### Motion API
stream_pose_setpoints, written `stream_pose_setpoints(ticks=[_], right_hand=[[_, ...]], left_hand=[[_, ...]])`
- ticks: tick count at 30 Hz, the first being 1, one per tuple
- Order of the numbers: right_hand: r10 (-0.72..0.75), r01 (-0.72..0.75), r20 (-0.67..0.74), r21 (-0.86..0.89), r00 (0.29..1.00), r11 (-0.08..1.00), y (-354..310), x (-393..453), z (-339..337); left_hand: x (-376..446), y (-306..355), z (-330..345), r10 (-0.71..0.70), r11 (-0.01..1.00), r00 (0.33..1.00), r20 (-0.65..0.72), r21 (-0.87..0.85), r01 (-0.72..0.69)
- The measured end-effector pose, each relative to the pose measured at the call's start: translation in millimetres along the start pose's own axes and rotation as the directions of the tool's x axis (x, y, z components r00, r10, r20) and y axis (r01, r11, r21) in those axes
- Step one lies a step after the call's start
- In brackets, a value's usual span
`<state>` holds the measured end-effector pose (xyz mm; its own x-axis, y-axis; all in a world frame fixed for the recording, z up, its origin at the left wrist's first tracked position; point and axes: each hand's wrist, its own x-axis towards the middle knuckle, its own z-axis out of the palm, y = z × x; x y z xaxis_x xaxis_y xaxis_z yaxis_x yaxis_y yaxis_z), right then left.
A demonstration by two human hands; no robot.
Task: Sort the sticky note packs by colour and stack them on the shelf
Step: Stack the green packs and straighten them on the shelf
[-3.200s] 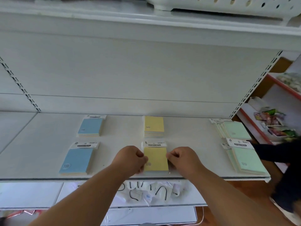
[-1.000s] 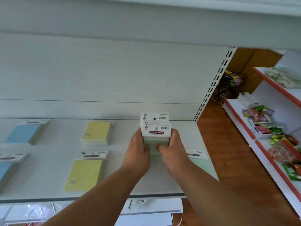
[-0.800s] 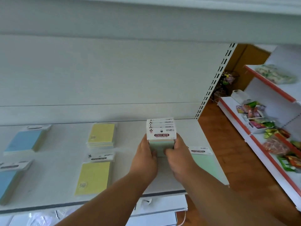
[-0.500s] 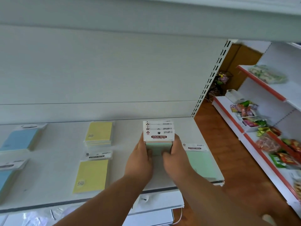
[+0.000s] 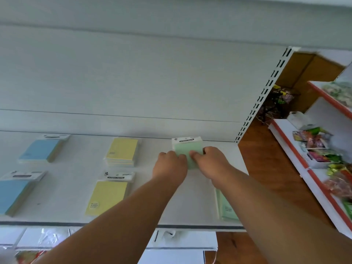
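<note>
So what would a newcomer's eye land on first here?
Both hands, left hand and right hand, pressing a stack of pale green sticky note packs down at the back right of the white metal shelf. Next, the colour columns: blue packs left, yellow packs centre, another green pack at the front right.

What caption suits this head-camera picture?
Both hands set a green sticky-note stack at the shelf's back.
</note>
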<state>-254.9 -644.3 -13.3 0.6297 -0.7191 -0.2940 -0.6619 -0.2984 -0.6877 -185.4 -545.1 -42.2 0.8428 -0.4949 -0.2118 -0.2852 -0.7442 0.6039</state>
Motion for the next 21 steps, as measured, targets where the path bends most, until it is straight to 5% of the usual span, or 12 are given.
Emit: stream_pose_setpoints(ticks=[10, 15, 21], right_hand=[[0.122, -0.126, 0.072, 0.051, 0.990, 0.991, 15, 35, -5], [-0.071, 0.095, 0.115, -0.226, 0.991, 0.969, 34, 27, -30], [-0.235, 0.347, 0.261, -0.584, 0.936, 0.734, 43, 18, -19]], left_hand=[[32, 6, -9, -0.013, 0.991, 0.985, 0.170, 0.134, -0.010], [21, -17, -25, 0.058, 0.954, 0.984, 0.167, 0.281, -0.104], [20, -13, -14, 0.201, 0.846, 0.943, 0.266, 0.438, -0.304]])
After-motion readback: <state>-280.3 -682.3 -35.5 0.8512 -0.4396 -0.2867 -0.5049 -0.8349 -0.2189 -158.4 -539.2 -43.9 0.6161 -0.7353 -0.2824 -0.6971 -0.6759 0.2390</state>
